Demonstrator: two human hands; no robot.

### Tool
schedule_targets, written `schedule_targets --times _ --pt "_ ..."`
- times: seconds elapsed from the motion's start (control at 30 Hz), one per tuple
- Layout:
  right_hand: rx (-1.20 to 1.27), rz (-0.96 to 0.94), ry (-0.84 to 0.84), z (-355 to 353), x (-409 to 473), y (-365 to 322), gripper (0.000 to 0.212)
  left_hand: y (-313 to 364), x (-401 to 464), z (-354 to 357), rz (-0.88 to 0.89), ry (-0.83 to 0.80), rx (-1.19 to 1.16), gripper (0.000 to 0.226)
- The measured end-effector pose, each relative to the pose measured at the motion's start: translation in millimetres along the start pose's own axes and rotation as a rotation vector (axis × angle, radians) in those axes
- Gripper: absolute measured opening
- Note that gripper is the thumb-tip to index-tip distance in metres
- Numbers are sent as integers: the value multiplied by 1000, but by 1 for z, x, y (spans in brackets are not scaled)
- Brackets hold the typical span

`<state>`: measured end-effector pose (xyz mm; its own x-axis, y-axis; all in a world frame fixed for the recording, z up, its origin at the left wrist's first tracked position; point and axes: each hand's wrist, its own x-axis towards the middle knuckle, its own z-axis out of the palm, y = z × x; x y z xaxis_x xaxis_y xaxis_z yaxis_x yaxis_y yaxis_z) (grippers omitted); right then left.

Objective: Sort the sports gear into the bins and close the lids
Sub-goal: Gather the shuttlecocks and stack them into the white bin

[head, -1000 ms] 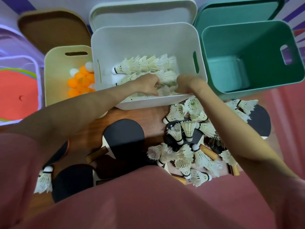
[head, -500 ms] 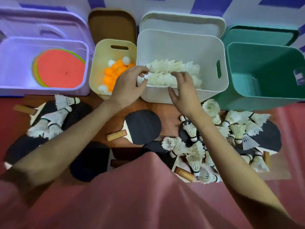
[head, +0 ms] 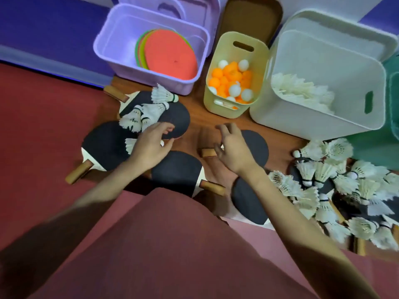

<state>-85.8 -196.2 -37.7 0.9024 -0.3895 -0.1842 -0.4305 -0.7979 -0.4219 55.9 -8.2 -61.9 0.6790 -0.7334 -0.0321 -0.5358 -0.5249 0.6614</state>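
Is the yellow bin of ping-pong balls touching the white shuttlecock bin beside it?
Cannot tell. In the head view the yellow bin and white bin stand very close, edges overlapping in the image, but no plain contact or gap shows.

Matt black-faced paddles (head: 176,172) with wooden handles; smooth, probably plastic, white bin (head: 319,113).

I had one view only: the head camera looked steeply down from above, close over both forearms, facing the bins (head: 235,52) lined along the wall.
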Motion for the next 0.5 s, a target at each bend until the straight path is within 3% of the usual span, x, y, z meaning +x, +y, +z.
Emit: schedule_targets --times 0.23,0.4,0.5 --pt "3 -91 -133 68 22 -80 47 -88 -41 -53 -99 106 19 29" --pt "14 -87 -15 97 39 -121 70 -129 -30 -71 -88 93 55 33" --pt "-85 -44 30 102 58 -134 68 -139 -4 -82 27 6 118 43"
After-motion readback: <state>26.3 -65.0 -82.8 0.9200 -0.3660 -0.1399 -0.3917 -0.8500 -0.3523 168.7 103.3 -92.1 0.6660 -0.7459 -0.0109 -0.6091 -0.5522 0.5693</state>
